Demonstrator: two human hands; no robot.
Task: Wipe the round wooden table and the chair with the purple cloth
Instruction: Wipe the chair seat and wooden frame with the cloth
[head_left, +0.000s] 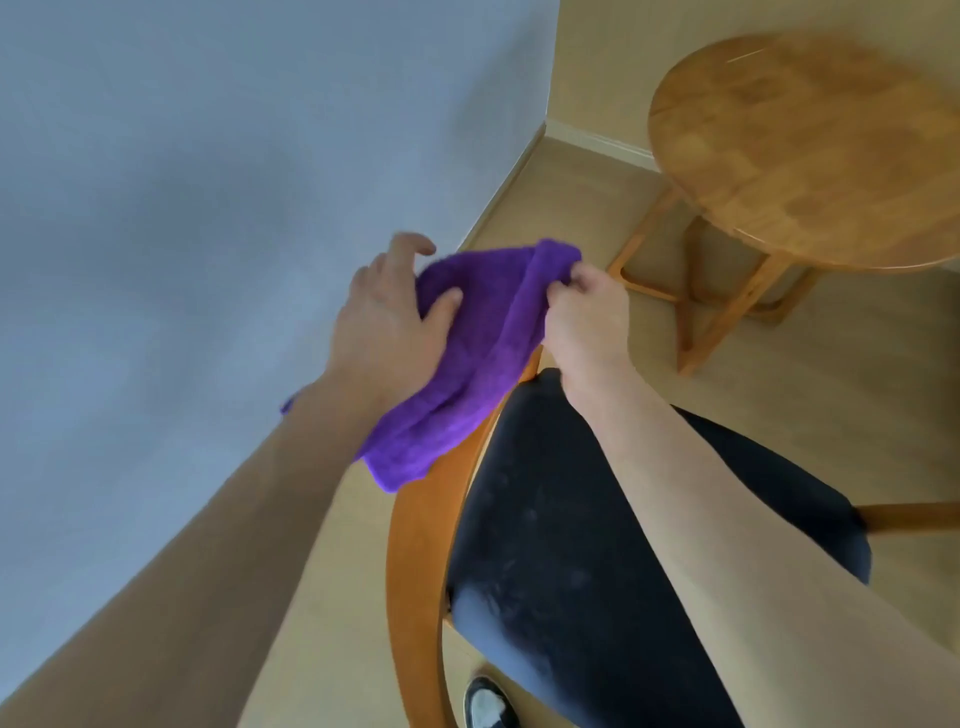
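The purple cloth (467, 353) is held up between both hands over the far end of the chair's curved wooden backrest (415, 545). My left hand (384, 317) grips its left side, thumb on top of the fabric. My right hand (587, 317) pinches the cloth's upper right corner. The chair has a dark padded seat (561, 545), partly hidden under my right forearm. The round wooden table (810, 150) stands at the upper right, apart from both hands, its top bare.
A grey wall (208, 208) fills the left side and meets a beige wall at the corner behind the table. Light wooden floor (597, 208) lies between chair and table. A shoe (485, 701) shows at the bottom edge.
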